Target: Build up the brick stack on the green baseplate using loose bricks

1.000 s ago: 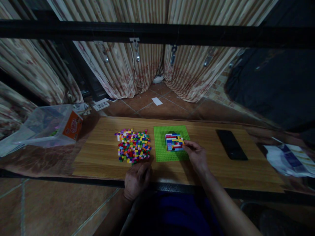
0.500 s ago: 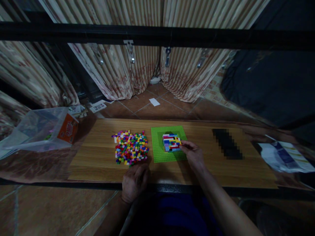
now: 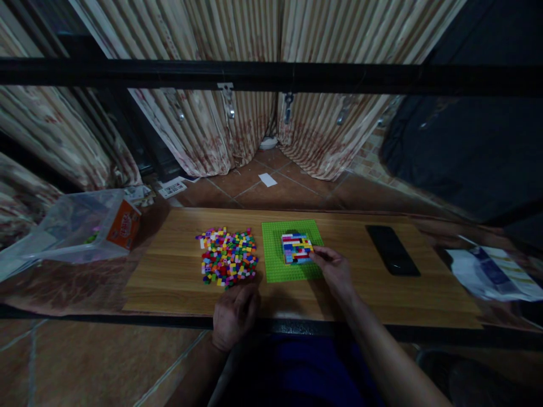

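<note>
A green studded baseplate (image 3: 271,265) lies flat on the wooden table, and on it stands a low block of multicoloured building bricks (image 3: 294,250). At the block's right edge, my right hand (image 3: 335,268) has thumb and fingertips closed together on a small building brick, mostly covered by the fingers. Left of the baseplate spreads a loose pile of small colourful building bricks (image 3: 229,257). My left hand (image 3: 235,314) rests curled at the table's front edge, just below that pile. Its fingers are closed, and whatever may be inside them is hidden.
A black phone (image 3: 393,250) lies on the table (image 3: 165,265) to the right. Beyond the right end is a white and blue plastic package (image 3: 494,274). A clear plastic bin (image 3: 80,226) with an orange label stands at the left. Striped curtains (image 3: 237,130) hang behind.
The view has tilted slightly, so everything sits a little lower in the picture. Both hands keep nearly the same places, the right one still at the block's right edge.
</note>
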Available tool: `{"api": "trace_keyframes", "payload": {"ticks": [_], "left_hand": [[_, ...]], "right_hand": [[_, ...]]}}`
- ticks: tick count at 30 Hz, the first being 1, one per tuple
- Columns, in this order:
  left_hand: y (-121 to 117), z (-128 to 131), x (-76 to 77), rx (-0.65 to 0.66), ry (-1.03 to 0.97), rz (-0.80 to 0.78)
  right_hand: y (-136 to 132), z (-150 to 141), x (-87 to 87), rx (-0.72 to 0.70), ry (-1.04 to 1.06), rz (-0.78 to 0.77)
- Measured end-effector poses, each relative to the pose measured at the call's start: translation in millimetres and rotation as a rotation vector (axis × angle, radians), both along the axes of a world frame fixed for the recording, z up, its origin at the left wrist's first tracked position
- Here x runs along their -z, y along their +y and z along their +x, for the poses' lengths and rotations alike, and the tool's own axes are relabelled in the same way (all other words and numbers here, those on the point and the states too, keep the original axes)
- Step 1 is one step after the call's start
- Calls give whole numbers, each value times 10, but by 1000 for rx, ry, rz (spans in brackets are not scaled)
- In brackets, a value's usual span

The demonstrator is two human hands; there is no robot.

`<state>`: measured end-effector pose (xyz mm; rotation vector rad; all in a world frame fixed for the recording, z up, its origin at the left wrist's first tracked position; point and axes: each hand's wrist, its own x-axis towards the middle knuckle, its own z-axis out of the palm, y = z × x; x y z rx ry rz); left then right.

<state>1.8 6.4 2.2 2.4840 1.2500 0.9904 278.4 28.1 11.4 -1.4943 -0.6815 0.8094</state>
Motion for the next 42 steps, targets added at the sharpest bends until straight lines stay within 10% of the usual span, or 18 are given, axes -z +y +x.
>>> {"api": "trace_keyframes", "payload": {"ticks": [42], "left_hand": [[11, 0, -2, -1, 7, -4]], "right_hand": [[61, 28, -84, 37, -112, -41]]}}
